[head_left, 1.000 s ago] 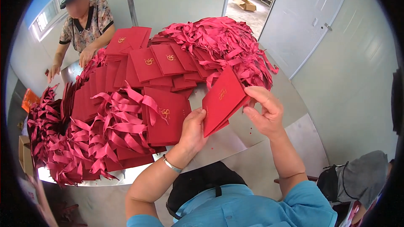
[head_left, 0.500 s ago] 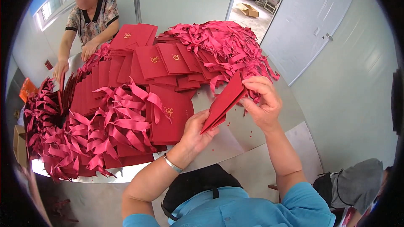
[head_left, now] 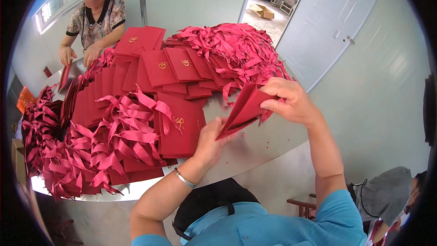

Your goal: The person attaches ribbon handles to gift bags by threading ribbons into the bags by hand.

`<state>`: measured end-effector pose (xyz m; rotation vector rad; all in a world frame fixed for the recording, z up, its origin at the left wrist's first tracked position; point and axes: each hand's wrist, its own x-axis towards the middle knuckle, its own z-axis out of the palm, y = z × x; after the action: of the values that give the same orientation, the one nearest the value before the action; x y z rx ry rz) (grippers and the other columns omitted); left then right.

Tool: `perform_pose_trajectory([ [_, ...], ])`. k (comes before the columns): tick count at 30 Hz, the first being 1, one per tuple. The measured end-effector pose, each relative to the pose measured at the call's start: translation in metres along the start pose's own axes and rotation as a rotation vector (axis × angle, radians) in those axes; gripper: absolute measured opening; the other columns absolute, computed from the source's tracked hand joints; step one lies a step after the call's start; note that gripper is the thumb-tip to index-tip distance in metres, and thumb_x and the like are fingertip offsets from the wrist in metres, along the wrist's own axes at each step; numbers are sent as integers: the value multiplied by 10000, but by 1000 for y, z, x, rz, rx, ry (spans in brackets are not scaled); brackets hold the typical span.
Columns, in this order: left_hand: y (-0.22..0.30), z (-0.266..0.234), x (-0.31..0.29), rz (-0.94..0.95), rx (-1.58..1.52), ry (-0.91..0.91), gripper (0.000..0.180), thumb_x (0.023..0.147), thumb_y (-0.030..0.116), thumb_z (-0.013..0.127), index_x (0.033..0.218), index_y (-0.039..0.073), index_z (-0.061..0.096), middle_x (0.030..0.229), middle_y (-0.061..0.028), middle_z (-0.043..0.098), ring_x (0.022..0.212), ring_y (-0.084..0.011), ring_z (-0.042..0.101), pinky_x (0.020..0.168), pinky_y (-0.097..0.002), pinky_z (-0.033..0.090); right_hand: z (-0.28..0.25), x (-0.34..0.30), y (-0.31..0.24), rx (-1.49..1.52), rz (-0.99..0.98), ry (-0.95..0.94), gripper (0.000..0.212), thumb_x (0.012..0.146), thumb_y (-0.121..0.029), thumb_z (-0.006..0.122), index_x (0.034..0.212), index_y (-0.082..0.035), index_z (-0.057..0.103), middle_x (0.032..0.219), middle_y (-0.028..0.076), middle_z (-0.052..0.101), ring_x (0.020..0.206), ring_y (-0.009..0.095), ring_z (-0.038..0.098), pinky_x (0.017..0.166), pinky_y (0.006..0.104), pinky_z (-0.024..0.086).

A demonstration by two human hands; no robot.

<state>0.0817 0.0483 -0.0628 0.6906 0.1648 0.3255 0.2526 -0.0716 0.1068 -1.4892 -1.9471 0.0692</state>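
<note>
A folded red paper bag (head_left: 243, 107) is held tilted above the near side of the table, its layers spread apart so that a dark gap shows along the lower side. My left hand (head_left: 211, 140) grips its lower left end, with the fingers partly behind the paper. At the upper right end, my right hand (head_left: 291, 100) pinches the bag between thumb and fingers. Just left of my left hand lies a flat red bag (head_left: 183, 130) with a gold emblem. A heap of loose pink-red ribbons (head_left: 134, 130) covers the bags beside it.
Stacked red bags (head_left: 157, 68) fill the table's middle, with a large ribbon pile (head_left: 236, 41) behind. Across the table, a person (head_left: 98, 23) handles a red piece. Another person (head_left: 387, 196) is at lower right. A grey door (head_left: 330, 23) stands beyond, beside an open doorway.
My right hand has moved right and turned, and the bag's layers have spread wider. The person across the table has moved a hand back, with a red piece now standing below it.
</note>
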Motion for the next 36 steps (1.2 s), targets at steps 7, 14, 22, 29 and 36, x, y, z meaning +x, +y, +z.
perform_pose_trajectory([
  [7, 14, 16, 0, 325, 252, 262, 268, 1007, 179, 470, 1162, -18, 567, 1188, -108, 606, 1137, -193, 564, 1013, -340, 417, 6, 0, 19, 127, 228, -404, 216, 869, -119, 658, 1060, -18, 655, 943, 108, 653, 859, 255, 617, 748, 349, 472],
  [14, 24, 27, -3, 816, 1097, 43, 260, 814, -37, 593, 1069, 12, 607, 1022, -184, 648, 966, -353, 638, 867, -384, 489, 64, 8, 32, 195, 520, -486, 241, 735, -205, 775, 832, 8, 715, 659, 84, 653, 602, 116, 571, 580, 290, 459],
  [22, 18, 10, -1, 814, 1464, 63, 177, 854, -32, 573, 1023, 9, 607, 943, -136, 641, 869, -294, 626, 796, -347, 493, 71, -14, 55, 289, 610, -380, 200, 757, -161, 801, 779, -15, 667, 682, 4, 621, 655, 60, 548, 593, 238, 436],
  [29, 14, 7, 1, 259, 748, 124, 144, 904, -55, 526, 1017, 14, 583, 965, -22, 625, 918, -86, 571, 824, -237, 470, 46, -51, 79, 566, 506, -416, 218, 760, -189, 781, 782, -20, 645, 874, 39, 634, 861, 154, 580, 743, 307, 452],
  [36, 15, 11, -1, 257, 538, 143, 155, 880, -68, 546, 1001, 21, 585, 965, -41, 630, 901, -125, 590, 853, -250, 469, 61, -76, 80, 777, 396, -226, 257, 787, -188, 750, 699, -14, 583, 914, 86, 652, 969, 235, 582, 886, 379, 428],
])
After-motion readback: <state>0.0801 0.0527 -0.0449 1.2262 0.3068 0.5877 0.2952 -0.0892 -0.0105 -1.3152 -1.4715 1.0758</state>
